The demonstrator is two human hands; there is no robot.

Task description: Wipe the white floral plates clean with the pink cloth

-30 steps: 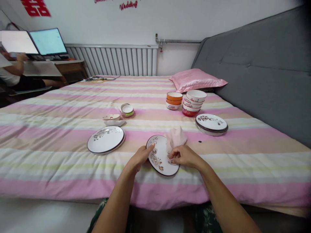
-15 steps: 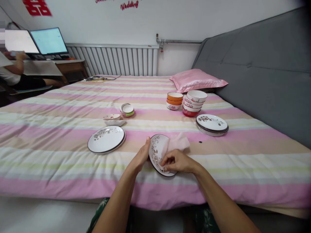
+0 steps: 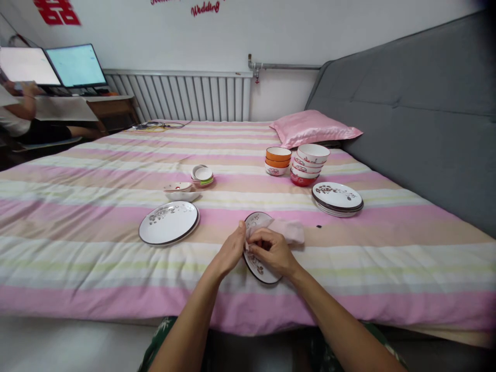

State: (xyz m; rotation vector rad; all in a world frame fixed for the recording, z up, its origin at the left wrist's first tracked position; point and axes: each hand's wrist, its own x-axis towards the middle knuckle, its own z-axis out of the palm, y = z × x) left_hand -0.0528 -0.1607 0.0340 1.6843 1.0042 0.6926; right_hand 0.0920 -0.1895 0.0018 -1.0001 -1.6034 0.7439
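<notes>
Plate [image 3: 256, 267] tilted near the bed's [image 3: 116, 279] front edge, mid-wipe, we judge; left stack [image 3: 168, 222] and right stack [image 3: 338, 196] flank it (which are wiped, we cannot tell). Right hand [image 3: 272, 252]: fingers pinched on cloth [image 3: 290, 231], over the plate's face. Left hand [image 3: 231, 250]: at its left rim, thumb raised, finger grip hidden.

A bedroom in a home: a wide bed [image 3: 96, 289] with a striped sheet [image 3: 232, 150], a grey padded headboard [image 3: 406, 98] along its right edge and a pink pillow [image 3: 313, 128] near the far right corner. Beyond the far edge are a radiator [image 3: 182, 95] and red "Wedding" lettering [image 3: 205, 8]; past the far left corner, a desk [image 3: 112, 107] with monitors [image 3: 76, 65]
</notes>
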